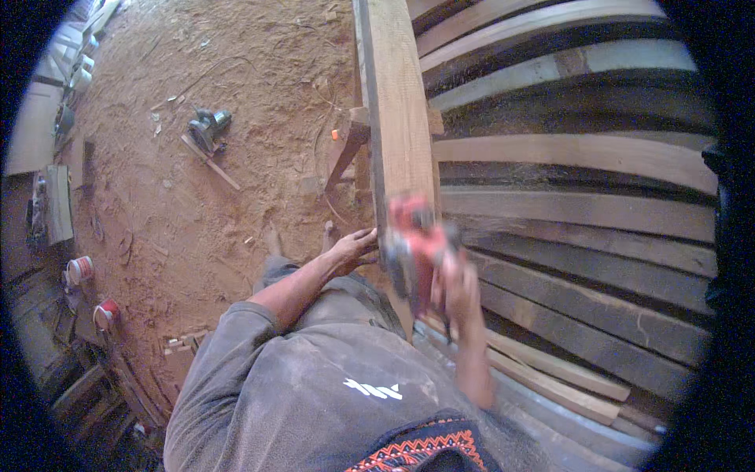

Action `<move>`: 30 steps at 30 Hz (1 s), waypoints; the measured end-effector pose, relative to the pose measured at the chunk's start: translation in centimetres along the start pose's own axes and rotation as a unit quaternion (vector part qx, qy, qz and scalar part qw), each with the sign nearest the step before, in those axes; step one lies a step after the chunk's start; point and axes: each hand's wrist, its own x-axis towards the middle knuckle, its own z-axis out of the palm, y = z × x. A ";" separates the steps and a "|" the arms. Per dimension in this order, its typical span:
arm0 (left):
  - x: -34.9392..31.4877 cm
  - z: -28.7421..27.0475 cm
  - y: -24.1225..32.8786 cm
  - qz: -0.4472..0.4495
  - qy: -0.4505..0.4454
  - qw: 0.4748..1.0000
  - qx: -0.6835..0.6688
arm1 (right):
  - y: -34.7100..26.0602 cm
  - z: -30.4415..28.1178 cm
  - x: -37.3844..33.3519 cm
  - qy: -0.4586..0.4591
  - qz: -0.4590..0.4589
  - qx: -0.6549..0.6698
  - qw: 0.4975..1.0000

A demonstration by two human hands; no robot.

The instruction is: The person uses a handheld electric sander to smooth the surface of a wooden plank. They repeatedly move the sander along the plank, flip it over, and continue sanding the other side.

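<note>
Sawdusty floor (259, 47) beside us; our right hand (460, 287) grips red power planer (425, 244) on timber beam (401, 110); left hand (354, 248) at beam's edge, grip unclear; planing seems underway, finished stretch indistinct.

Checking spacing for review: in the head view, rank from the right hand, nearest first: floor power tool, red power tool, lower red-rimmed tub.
1. Red power tool: in the right hand.
2. Floor power tool: upper left.
3. Lower red-rimmed tub: far left.

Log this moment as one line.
left hand: at edge of plank | right hand: gripping red power tool, blurred, over plank | floor: dark power tool
</note>
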 end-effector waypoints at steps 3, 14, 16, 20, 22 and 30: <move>-0.7 0.8 0.1 -0.022 0.066 0.998 -0.003 | 1.6 0.3 -4.3 -0.001 0.144 0.107 0.984; -0.4 0.5 -0.9 0.063 0.053 0.996 0.016 | -6.4 1.0 23.1 -0.051 -0.082 0.085 0.992; 0.2 -0.3 -1.8 0.035 0.043 0.998 0.006 | -3.1 0.4 15.3 -0.067 -0.159 -0.137 0.975; 1.8 -1.8 -2.0 0.017 0.004 1.000 -0.022 | 1.8 0.7 -2.7 -0.066 0.023 -0.056 0.996; 1.7 -1.7 -1.7 -0.013 -0.004 0.998 -0.060 | 1.1 2.5 -5.7 0.005 0.131 0.064 0.989; -0.1 0.5 -0.8 0.016 0.029 0.998 -0.045 | -7.9 2.6 21.2 -0.006 -0.072 0.090 0.993</move>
